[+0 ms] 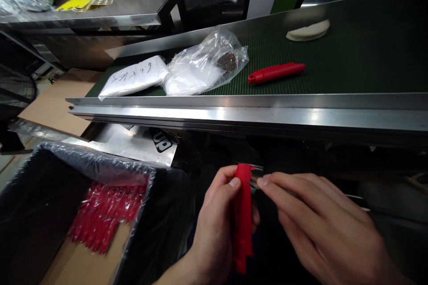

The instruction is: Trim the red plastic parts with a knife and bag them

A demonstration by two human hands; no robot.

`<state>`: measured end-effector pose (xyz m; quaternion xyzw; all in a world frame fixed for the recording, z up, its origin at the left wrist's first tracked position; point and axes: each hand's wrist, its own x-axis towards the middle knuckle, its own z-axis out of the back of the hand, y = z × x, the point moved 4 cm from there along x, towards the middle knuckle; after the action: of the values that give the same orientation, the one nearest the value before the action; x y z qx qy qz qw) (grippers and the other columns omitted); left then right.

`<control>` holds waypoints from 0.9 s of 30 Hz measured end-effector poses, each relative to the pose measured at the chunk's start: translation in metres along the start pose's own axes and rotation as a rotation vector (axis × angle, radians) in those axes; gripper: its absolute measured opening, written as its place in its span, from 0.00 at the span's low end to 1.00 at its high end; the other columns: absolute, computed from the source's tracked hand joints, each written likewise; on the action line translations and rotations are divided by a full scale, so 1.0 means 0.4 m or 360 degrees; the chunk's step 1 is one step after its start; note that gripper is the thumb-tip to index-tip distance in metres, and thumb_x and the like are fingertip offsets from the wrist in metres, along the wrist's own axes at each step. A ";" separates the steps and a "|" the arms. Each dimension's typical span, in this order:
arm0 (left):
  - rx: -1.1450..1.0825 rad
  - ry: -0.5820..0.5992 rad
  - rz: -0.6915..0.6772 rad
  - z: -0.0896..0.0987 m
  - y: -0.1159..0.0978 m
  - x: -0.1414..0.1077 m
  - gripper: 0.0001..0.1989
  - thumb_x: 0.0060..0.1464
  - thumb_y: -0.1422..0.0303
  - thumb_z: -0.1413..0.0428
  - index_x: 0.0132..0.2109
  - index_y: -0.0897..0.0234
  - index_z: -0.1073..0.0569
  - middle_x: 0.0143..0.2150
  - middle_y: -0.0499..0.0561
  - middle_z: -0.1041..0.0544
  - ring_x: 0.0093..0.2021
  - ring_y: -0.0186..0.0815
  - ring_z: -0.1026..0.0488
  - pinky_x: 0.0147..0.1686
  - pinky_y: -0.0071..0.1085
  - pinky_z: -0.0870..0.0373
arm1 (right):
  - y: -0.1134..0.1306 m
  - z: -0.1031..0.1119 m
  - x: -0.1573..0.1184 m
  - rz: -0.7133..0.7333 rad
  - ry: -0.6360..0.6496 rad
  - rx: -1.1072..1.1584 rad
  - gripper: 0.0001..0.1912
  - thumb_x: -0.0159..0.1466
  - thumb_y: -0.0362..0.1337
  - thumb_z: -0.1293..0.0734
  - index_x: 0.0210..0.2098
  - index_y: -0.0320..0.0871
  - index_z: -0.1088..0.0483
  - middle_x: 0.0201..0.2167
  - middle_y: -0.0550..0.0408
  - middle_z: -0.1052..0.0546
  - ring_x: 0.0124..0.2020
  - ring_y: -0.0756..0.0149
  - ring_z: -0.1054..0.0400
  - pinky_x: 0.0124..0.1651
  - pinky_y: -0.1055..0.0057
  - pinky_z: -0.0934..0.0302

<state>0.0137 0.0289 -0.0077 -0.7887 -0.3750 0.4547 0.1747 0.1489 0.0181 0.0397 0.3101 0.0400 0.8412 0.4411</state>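
Gripping a slim red plastic handle (243, 218), our left hand (217, 227) has thumb and fingers closed around its upper half, holding it upright in front of us, below the edge of the conveyor. Our right hand (321, 227) comes in from the right, thumb and forefinger pinched together on a thin metal piece (253, 182) right at the top of the handle, just beside the left thumb.

We judge the handle light and stiff, moulded plastic, smooth enough to twist in the palm, so a hold on the middle of the shaft suits it, leaving the top end free. The metal piece looks small and thin, possibly sharp; fingertips on its flat sides seem the safe place.

Up and away from the grip, a second red plastic handle (277, 72) lies on the dark green conveyor belt (368, 53), with crumpled clear plastic bags (207, 62) further left and a white pouch with handwriting (135, 78) beside them. Down to the left of our hands, a black-lined cardboard box (83, 249) holds a heap of red pieces in film (103, 213).

What the metal piece really is we cannot make out; our fingers cover most of it. The handle's lower end is cut off by the left palm, and the space under the belt is too dark to read.
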 end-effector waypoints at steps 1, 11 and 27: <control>-0.0006 -0.0008 -0.0008 0.000 -0.004 0.002 0.12 0.61 0.59 0.51 0.46 0.61 0.31 0.27 0.48 0.28 0.24 0.29 0.35 0.21 0.22 0.40 | 0.003 0.001 -0.002 0.0002 0.0007 0.0000 0.17 0.62 0.19 0.37 0.49 0.33 0.27 0.45 0.44 0.26 0.44 0.61 0.32 0.46 0.62 0.39; -0.0015 -0.0018 -0.0078 -0.007 -0.028 0.016 0.11 0.61 0.61 0.50 0.44 0.63 0.29 0.42 0.51 0.26 0.27 0.26 0.34 0.25 0.22 0.36 | 0.023 -0.009 -0.041 -0.0017 0.0079 0.0032 0.19 0.62 0.20 0.39 0.49 0.36 0.26 0.46 0.48 0.25 0.45 0.60 0.33 0.48 0.62 0.43; 0.0042 0.0086 -0.0232 -0.028 -0.066 0.039 0.09 0.61 0.62 0.51 0.43 0.62 0.31 0.40 0.51 0.27 0.26 0.27 0.36 0.21 0.22 0.40 | 0.046 -0.009 -0.091 0.0020 0.0132 0.0005 0.20 0.62 0.22 0.36 0.52 0.42 0.28 0.48 0.51 0.24 0.45 0.59 0.31 0.47 0.60 0.39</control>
<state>0.0167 0.0588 0.0055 -0.7689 -0.4205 0.4244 0.2278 0.1491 -0.0203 0.0255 0.2759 0.0576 0.8560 0.4334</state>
